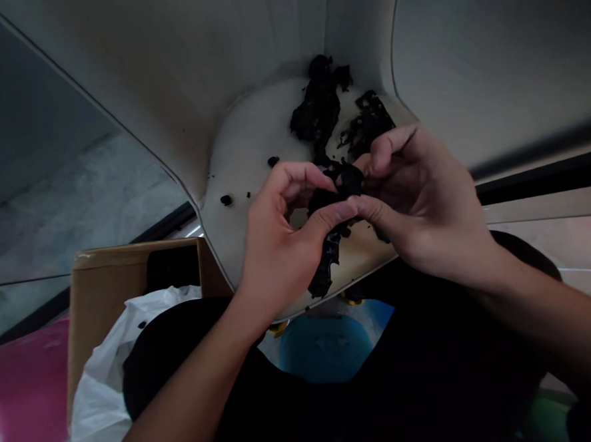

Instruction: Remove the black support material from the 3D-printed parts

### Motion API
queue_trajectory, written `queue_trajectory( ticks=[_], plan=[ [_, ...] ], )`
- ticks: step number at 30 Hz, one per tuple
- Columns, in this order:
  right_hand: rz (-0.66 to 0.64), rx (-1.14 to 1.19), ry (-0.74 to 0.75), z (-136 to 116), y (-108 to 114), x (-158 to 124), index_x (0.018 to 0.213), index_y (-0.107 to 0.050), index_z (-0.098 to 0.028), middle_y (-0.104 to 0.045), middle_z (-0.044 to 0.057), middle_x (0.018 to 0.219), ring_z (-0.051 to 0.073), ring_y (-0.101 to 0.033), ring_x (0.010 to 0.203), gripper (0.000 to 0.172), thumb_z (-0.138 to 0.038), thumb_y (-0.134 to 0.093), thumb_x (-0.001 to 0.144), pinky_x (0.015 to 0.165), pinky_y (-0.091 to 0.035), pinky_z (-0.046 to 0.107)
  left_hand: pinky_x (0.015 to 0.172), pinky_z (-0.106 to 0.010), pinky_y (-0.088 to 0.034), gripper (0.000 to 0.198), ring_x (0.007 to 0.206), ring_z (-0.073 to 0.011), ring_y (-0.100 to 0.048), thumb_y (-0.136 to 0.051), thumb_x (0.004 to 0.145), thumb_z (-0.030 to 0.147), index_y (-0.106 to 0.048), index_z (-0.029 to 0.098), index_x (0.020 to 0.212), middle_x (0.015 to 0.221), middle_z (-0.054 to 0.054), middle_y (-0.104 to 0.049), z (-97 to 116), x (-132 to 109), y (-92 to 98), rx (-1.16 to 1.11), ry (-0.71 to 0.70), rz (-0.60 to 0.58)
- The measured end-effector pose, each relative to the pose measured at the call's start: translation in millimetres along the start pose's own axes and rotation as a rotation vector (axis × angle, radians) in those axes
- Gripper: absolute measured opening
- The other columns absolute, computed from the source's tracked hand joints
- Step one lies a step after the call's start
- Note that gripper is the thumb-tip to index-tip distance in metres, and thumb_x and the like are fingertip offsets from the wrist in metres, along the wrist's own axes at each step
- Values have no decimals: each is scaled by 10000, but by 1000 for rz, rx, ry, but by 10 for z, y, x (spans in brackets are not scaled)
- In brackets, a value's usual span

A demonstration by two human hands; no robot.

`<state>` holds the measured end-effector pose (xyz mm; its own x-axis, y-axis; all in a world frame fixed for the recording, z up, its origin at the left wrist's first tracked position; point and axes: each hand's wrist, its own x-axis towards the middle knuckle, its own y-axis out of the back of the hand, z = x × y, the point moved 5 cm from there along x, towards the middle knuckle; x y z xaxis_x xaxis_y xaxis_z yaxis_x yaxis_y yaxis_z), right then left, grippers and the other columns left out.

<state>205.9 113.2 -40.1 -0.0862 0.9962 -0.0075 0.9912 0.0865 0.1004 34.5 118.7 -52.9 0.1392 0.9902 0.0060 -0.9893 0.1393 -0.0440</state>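
Observation:
Both hands meet over a pale, tray-like seat surface (pixel 255 133). My left hand (pixel 286 231) pinches a ragged black piece (pixel 350 179) between thumb and fingers. On the other side of the same piece, my right hand (pixel 418 193) closes its thumb and fingers, the thumb tips nearly touching. The piece looks thin and rubbery or plastic; its exact kind is unclear. Beyond the hands lie a black clump (pixel 318 106) and a second torn-looking black clump (pixel 369 120). A black strip (pixel 323 272) hangs below the hands toward the near edge.
Small black bits (pixel 226 200) are scattered on the pale surface, which has high curved walls. A cardboard box (pixel 128 264) with a white plastic bag (pixel 104 373) stands at the left, beside a pink object (pixel 26 397). A blue object (pixel 326 346) sits below, between my knees.

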Motion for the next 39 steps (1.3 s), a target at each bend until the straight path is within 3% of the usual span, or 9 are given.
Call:
queue_trajectory(
  ticks=[4, 11, 15, 19, 25, 29, 32, 36, 39],
  plan=[
    [-14, 10, 43, -28, -49, -14, 893, -488, -297, -574, 13, 1004, 235, -652, 1010, 411, -246, -896, 903, 943, -621, 400, 965, -349, -673, 284, 1041, -186, -784, -844, 902, 90, -617, 249, 964, 1025, 10, -790, 2, -6, 23, -48, 55, -5],
    [12, -7, 48, -151, -61, -14, 813, -423, -279, -522, -8, 918, 189, -645, 987, 423, -98, -789, 923, 925, -605, 324, 982, -386, -678, 417, 1113, -214, -790, -808, 1010, 331, -414, 262, 892, 1086, -12, -803, -80, 5, 27, -101, 61, -98],
    [28, -97, 53, -211, -55, -17, 790, -408, -280, -435, -10, 849, 182, -592, 877, 413, -108, -759, 922, 826, -591, 306, 999, -396, -660, 512, 1180, -224, -771, -766, 1042, 405, -308, 259, 866, 1160, -21, -794, -117, -33, 17, -126, 96, -89],
    [43, -183, 53, -273, -37, -39, 796, -428, -281, -491, -2, 882, 182, -597, 845, 397, -128, -768, 933, 822, -616, 329, 1023, -397, -635, 559, 1146, -215, -766, -767, 1051, 423, -273, 254, 854, 1084, -7, -766, -79, -37, 20, -123, 61, -137],
    [24, -251, 113, -322, 8, -39, 802, -444, -291, -492, 0, 846, 199, -612, 875, 388, -108, -766, 920, 780, -588, 334, 907, -414, -653, 608, 1013, -236, -774, -835, 975, 606, -363, 255, 821, 990, -14, -748, -62, -22, 72, -41, 13, -127],
    [-42, -173, 77, -209, 13, 50, 808, -432, -291, -508, 1, 851, 223, -650, 891, 393, -155, -776, 938, 764, -571, 370, 765, -361, -644, 583, 798, -177, -691, -821, 1003, 508, -344, 249, 790, 939, -10, -743, -29, -27, 41, -216, 24, -187],
    [-77, -75, -7, -92, -8, 113, 830, -414, -297, -532, 1, 860, 248, -671, 920, 472, -311, -875, 931, 806, -594, 399, 855, -359, -666, 468, 825, -171, -686, -822, 1006, 471, -467, 249, 798, 974, -16, -744, -21, 15, 61, -247, 101, -183],
    [-83, -26, -11, -66, -20, 108, 908, -492, -305, -637, 30, 977, 281, -699, 1034, 465, -556, -883, 938, 893, -621, 439, 878, -378, -685, 353, 880, -196, -732, -905, 920, 574, -700, 295, 987, 919, -12, -713, 2, 86, 101, -297, 143, -185],
    [-52, -69, 34, -111, 20, 61, 947, -560, -311, -672, 46, 1057, 288, -690, 1063, 401, -578, -859, 954, 937, -624, 454, 863, -341, -681, 401, 923, -180, -767, -997, 854, 468, -766, 337, 1154, 985, 16, -774, 46, 89, 92, -248, 73, -218]
  ],
)
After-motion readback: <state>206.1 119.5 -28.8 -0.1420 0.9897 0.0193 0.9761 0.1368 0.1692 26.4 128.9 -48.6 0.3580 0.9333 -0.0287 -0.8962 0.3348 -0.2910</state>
